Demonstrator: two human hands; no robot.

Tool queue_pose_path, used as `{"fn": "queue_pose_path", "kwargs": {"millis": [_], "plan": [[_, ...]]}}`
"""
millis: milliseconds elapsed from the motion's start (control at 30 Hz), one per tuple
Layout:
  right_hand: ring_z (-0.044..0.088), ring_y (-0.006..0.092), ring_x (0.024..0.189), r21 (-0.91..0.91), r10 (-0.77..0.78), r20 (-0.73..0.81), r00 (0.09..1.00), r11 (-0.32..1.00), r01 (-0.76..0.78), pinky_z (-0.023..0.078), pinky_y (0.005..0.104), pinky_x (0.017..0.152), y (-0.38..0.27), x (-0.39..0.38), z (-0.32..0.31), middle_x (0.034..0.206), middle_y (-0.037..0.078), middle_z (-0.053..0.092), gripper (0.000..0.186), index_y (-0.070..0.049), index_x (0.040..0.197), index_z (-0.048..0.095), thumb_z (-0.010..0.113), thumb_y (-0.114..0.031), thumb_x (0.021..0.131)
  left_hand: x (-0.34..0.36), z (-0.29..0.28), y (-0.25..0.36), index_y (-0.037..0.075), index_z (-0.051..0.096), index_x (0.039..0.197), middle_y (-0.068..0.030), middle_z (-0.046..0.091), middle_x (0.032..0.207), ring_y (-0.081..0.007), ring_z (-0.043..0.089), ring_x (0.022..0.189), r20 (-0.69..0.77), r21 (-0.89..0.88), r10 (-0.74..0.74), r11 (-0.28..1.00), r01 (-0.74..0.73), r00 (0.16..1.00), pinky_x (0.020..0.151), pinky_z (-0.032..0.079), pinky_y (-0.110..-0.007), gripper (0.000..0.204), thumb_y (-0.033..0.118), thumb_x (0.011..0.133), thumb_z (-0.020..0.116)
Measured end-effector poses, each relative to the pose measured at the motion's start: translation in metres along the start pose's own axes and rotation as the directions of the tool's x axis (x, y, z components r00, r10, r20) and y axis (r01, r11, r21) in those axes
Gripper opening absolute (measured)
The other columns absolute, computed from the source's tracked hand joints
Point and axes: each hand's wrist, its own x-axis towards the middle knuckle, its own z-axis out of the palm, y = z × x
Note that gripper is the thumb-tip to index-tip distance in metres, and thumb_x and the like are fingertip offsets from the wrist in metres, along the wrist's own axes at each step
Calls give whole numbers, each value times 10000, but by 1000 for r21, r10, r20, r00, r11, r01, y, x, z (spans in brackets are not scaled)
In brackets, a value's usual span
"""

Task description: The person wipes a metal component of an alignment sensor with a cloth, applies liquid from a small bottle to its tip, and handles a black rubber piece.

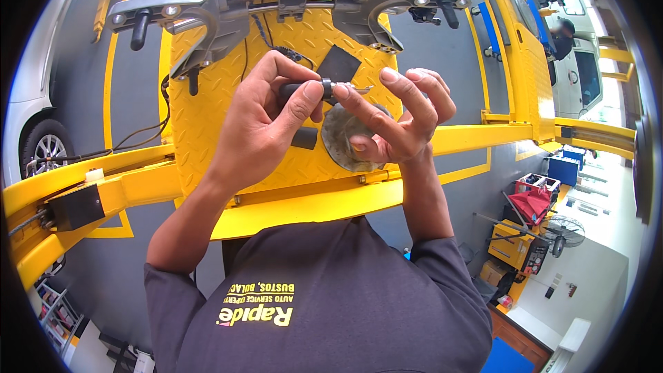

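Note:
My left hand (261, 114) is closed around a small tool with a black handle (286, 91) and a thin metal tip (360, 90) pointing right. Its exact kind I cannot make out. Close to the tip is my right hand (404, 114), fingers spread, with the index fingertip at the metal part just past the black collar; whether it presses on it is hard to tell. Below both hands lies a yellow diamond-plate platform (207, 124). On it, under my right fingers, sits a round grey metal disc (338, 139), partly covered by the hand.
Across the platform's far side stands a grey metal clamp frame (224, 21) with black pegs and cables. Yellow rails (304, 211) run between me and the platform. A car wheel (47, 148) is at left; a person (563, 38), a yellow machine (512, 243) and a fan (561, 233) are at right.

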Motion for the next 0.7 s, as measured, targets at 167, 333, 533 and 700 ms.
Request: {"fn": "queue_pose_path", "kwargs": {"millis": [167, 333, 533, 700], "plan": [[453, 221, 1269, -18, -31, -34, 999, 999, 30, 453, 417, 1055, 4, 2, 0, 1329, -8, 644, 484, -381, 1178, 831, 451, -659, 1065, 1, -5, 5, 28, 580, 1114, -29, 678, 826, -21, 547, 685, 19, -43, -101, 994, 102, 995, 589, 408, -195, 221, 237, 1097, 648], [453, 219, 1269, -9, -23, -17, 1000, 1000, 23, 446, 411, 1060, 1, 1, -1, 1331, -13, 648, 477, -384, 1175, 833, 460, -658, 1060, 0, -3, 2, 34, 585, 1098, -34, 683, 789, -15, 500, 618, -1, -75, -114, 991, 114, 993, 544, 369, -196, 221, 245, 1095, 652], [445, 216, 1279, 1, -14, -51, 999, 1000, 14, 435, 400, 1061, 2, -1, 2, 1362, -26, 638, 469, -387, 1195, 825, 474, -662, 1051, 0, -6, 4, 37, 579, 1109, -33, 682, 800, -14, 511, 633, 4, -86, -103, 991, 103, 995, 552, 368, -189, 210, 236, 1098, 644], [415, 225, 1311, 1, -7, 3, 1000, 1000, 7, 416, 403, 1083, -2, 0, 1, 1350, -10, 628, 454, -374, 1218, 819, 499, -647, 1047, 0, -3, 5, 30, 573, 1135, -42, 686, 886, -37, 594, 756, -5, -81, -51, 995, 50, 999, 621, 436, -200, 187, 200, 1098, 642]]}}
